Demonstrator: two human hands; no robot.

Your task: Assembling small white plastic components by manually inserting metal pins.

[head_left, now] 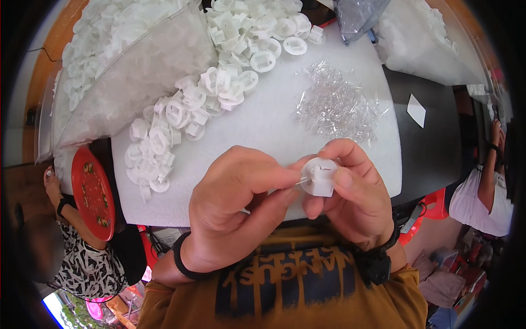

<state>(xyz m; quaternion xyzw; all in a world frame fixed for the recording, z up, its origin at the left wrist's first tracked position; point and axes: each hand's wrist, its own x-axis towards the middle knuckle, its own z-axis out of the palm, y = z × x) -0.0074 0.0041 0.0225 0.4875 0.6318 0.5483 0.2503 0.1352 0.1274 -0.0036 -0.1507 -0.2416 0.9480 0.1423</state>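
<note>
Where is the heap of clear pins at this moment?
In the head view, the clear pins lie on the right part of the white mat, just beyond the right hand, right of the white plastic parts.

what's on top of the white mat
On the mat: white plastic parts heaped left and at the back, clear pins loose on the right. A clear bag covers its far left corner. What lies beneath these is hidden.

Head-high; wide; downward-facing; close
</note>
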